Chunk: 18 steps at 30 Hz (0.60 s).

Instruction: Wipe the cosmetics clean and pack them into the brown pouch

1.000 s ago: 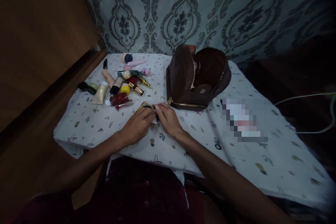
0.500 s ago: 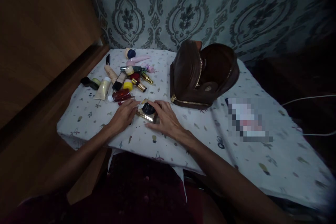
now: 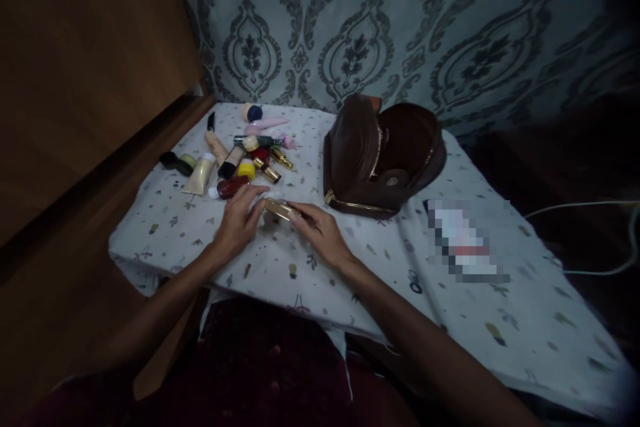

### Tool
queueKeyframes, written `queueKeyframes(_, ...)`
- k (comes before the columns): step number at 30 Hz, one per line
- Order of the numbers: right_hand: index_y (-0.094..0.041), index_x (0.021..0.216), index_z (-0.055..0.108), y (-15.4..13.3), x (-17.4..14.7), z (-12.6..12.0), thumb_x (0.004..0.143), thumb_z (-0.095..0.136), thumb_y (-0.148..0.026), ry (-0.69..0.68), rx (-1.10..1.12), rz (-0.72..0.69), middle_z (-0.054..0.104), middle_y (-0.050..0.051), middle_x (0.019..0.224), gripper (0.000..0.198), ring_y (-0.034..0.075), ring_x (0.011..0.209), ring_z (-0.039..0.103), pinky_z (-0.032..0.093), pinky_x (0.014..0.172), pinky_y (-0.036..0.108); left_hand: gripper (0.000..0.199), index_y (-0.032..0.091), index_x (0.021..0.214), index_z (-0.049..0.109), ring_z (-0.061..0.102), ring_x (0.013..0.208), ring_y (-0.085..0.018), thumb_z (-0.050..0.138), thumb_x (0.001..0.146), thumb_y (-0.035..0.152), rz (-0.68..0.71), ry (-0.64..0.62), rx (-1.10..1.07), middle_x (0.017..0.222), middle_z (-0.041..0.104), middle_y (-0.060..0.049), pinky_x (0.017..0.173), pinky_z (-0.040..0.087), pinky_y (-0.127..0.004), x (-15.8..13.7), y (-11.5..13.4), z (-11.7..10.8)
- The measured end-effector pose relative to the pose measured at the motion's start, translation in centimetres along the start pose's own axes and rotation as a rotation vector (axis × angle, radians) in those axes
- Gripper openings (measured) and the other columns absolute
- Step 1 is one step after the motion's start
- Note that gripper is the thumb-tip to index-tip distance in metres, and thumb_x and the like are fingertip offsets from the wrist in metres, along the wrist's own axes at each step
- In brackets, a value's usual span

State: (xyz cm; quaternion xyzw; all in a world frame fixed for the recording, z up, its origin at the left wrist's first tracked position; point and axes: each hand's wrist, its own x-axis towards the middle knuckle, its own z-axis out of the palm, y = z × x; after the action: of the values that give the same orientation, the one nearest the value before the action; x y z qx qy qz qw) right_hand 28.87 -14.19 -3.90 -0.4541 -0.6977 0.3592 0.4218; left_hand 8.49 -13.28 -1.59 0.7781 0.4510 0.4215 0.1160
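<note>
Gold compact [image 3: 278, 209]: between both hands.
Right hand [image 3: 323, 233]: thumb and fingers closed on the compact's right end.
Left hand [image 3: 237, 220]: half-curled at its left end; grip cannot be told.
Brown zip bag [image 3: 350, 159]: unzipped, on printed tablecloth [image 3: 200, 230].

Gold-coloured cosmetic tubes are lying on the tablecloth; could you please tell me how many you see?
2: one gold-coloured tube lies right of the yellow container; the other gold-coloured tube lies farther back and slightly right. More may be hidden.
</note>
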Motion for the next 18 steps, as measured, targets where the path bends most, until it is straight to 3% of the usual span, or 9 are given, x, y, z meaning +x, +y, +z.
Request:
queueKeyframes(5,-0.021,0.128,0.065,1.7,0.1,0.4,0.067,0.085,-0.036,-0.038,-0.032,-0.061,0.058,0.01,0.114,0.065,0.019,0.09,0.064,0.057,0.081,0.036,0.021,0.017,0.109,0.064,0.063,0.1,-0.021,0.048,0.098,0.024,0.034,0.039,-0.019,0.102,0.067,-0.007,0.089,0.051,-0.035,0.5,-0.4,0.5)
queueKeyframes(10,-0.023,0.125,0.067,1.6,0.0,0.5,0.082,0.066,-0.021,0.031,-0.149,-0.115,0.061,0.006,0.101,0.043,0.018,0.082,0.062,0.055,0.075,0.033,0.023,0.017,0.112,0.064,0.062,0.103,-0.021,0.048,0.098,0.023,0.039,0.05,-0.026,0.104,0.067,-0.008,0.092,0.051,-0.036,0.6,-0.2,0.7)
queueKeyframes(18,-0.02,0.115,0.071,0.2,-0.3,0.3,0.087,0.062,-0.026,0.065,-0.241,-0.153,0.063,0.006,0.085,0.03,0.02,0.08,0.061,0.052,0.076,0.033,0.034,0.017,0.131,0.057,0.057,0.119,-0.022,0.042,0.1,0.019,0.152,0.05,0.004,0.126,0.057,-0.014,0.101,0.049,-0.041,-0.2,0.5,1.6)
